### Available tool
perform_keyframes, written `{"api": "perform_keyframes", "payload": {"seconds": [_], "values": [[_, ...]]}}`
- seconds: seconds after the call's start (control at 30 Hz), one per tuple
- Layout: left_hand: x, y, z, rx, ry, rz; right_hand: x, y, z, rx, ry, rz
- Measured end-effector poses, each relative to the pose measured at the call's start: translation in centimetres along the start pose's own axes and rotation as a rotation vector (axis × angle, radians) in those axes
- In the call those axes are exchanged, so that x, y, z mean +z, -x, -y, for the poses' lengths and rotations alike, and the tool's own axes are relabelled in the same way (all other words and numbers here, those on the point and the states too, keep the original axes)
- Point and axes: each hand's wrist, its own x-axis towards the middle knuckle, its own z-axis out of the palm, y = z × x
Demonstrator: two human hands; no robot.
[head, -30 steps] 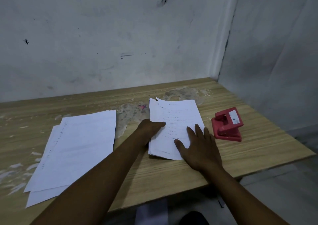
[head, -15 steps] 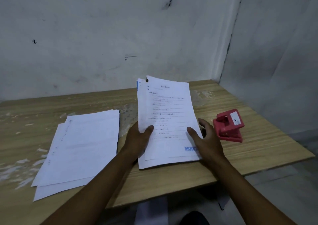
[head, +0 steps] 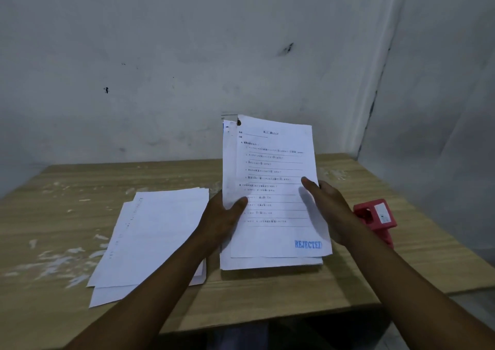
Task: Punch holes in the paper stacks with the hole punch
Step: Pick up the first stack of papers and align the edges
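Both hands, left hand (head: pixel 223 217) and right hand (head: pixel 328 210), pinch the floppy, light paper stack (head: pixel 273 189) at 9 and 3 o'clock; sheets look ready to slide, so grip the edges firmly.

Two bare forearms, no sleeves; left hand (head: pixel 223 217), right hand (head: pixel 330 210), no rings

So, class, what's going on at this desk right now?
A person holds a stack of printed sheets up on end with both hands, the left hand on its left edge and the right hand on its right edge, the bottom edge near or on the wooden desk. The top sheet carries a blue REJECTED stamp. A second paper stack lies flat to the left. The red hole punch sits untouched to the right, partly behind the right wrist.
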Motion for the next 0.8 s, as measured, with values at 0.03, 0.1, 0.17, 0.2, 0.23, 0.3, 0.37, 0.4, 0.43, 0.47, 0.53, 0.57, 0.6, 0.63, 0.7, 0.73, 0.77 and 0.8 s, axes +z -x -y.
{"api": "perform_keyframes", "payload": {"seconds": [0.03, 0.1, 0.17, 0.2, 0.23, 0.3, 0.37, 0.4, 0.43, 0.47, 0.53, 0.57, 0.6, 0.63, 0.7, 0.73, 0.77, 0.8], "values": [[-0.3, 0.0, -0.4, 0.009, -0.014, 0.016, 0.1, -0.2, 0.2, 0.001, 0.004, -0.009], [-0.9, 0.0, -1.0, 0.014, -0.020, 0.039, 0.4, -0.5, 0.3, -0.014, 0.034, -0.030], [-1.3, 0.1, -1.5, -0.003, -0.013, 0.052, 0.7, -0.5, 0.4, -0.022, 0.012, -0.026], [-1.5, 0.1, -1.7, -0.011, -0.011, 0.054, 0.9, -0.4, 0.4, -0.025, 0.006, -0.018], [-1.5, 0.0, -1.8, -0.019, -0.009, 0.058, 1.1, -0.4, 0.4, -0.030, 0.013, -0.013], [-1.5, -0.1, -1.9, -0.039, -0.002, 0.058, 1.4, -0.1, 0.6, -0.054, 0.018, -0.025], [-1.3, -0.1, -2.3, -0.037, 0.001, 0.048, 1.6, 0.2, 0.9, -0.085, 0.007, -0.044], [-1.2, -0.2, -2.5, -0.013, -0.020, 0.035, 1.7, 0.3, 1.0, -0.103, 0.012, -0.052], [-1.1, -0.3, -2.7, 0.023, -0.058, 0.005, 1.7, 0.3, 1.0, -0.120, 0.016, -0.061], [-1.1, -0.4, -3.1, 0.059, -0.091, -0.043, 1.8, 0.5, 1.2, -0.140, 0.017, -0.072], [-1.1, -0.8, -3.7, 0.117, -0.125, -0.132, 1.9, 0.8, 1.7, -0.182, 0.007, -0.092], [-1.1, -1.1, -4.0, 0.132, -0.127, -0.147, 1.9, 0.8, 1.9, -0.199, 0.000, -0.104], [-1.1, -1.3, -4.3, 0.147, -0.130, -0.153, 2.0, 0.9, 2.3, -0.218, -0.006, -0.113], [-1.1, -1.5, -4.6, 0.160, -0.142, -0.157, 2.1, 1.0, 2.6, -0.235, -0.010, -0.118], [-1.0, -1.7, -5.1, 0.184, -0.153, -0.172, 2.2, 1.1, 3.3, -0.268, -0.019, -0.143], [-0.9, -1.7, -5.3, 0.196, -0.146, -0.180, 2.2, 1.2, 3.5, -0.286, -0.022, -0.158], [-0.8, -1.6, -5.4, 0.204, -0.136, -0.183, 2.2, 1.3, 3.5, -0.305, -0.019, -0.171], [-0.7, -1.5, -5.4, 0.207, -0.127, -0.183, 2.3, 1.5, 3.5, -0.318, -0.014, -0.185]]}}
